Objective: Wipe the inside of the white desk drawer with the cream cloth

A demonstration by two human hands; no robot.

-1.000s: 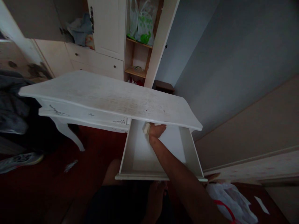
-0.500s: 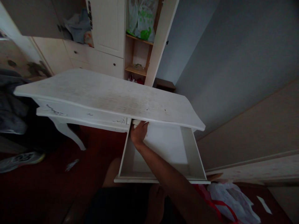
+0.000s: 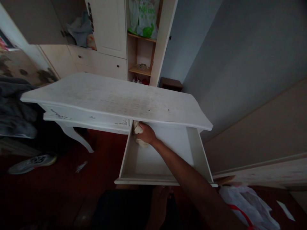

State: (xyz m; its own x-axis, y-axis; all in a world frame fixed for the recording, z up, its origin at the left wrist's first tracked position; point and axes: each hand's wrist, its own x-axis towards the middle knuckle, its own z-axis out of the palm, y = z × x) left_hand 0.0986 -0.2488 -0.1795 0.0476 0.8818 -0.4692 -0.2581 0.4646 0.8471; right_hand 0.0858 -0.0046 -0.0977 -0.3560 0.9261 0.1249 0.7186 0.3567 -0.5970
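A white table [image 3: 103,92] with dark smudges on its top has its right drawer [image 3: 151,180] pulled out. Inside the drawer, at its back left corner, my right hand [image 3: 146,134] is closed on a cream cloth [image 3: 142,142], which lies against the left side and the bottom. Below the drawer's front edge, near my lap, is my left hand [image 3: 163,193]; it is dark, and its fingers are too dim to make out.
Behind the table stands a white cabinet [image 3: 110,35] with an open door and plastic bags [image 3: 146,19] on a shelf. A shoe [image 3: 33,163] lies on the red floor at left, a white bag [image 3: 249,204] at lower right. Grey clothes [image 3: 16,105] hang at far left.
My right hand has turned and shifted slightly right and toward me within the drawer, and more of the cloth shows. The view has shifted a little.
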